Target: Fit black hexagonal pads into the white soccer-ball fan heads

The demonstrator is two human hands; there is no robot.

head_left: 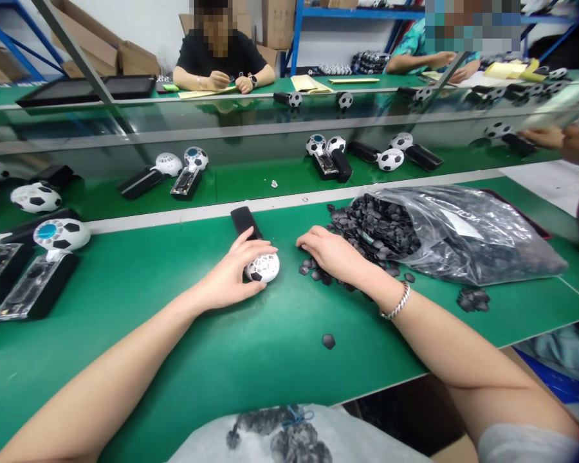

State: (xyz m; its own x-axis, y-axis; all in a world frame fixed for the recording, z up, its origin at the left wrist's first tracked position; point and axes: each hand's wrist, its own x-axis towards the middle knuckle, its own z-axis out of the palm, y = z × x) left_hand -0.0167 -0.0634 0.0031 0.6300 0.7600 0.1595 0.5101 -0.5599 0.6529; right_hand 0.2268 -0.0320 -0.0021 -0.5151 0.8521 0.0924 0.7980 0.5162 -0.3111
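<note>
My left hand (234, 270) is wrapped round the white ball-shaped head of a soccer-ball device (269, 267), whose black handle lies away from me on the green table. A few black pentagons sit in its white, web-patterned shell. To the right, my right hand (330, 254) is curled with its fingers together, just over the edge of a heap of small black pentagon pieces (381, 225). Whatever its fingertips hold, if anything, is too small to see. The heap spills from a clear plastic bag (482, 238). One loose black pentagon (329, 341) lies nearer me.
Several similar devices (43, 283) lie at the left. A green conveyor belt (251, 177) carrying more of them runs behind a pale rail (197, 215). Across it sits a person in black (222, 58), with another at the right. A co-worker's hand (545, 136) reaches in from the right.
</note>
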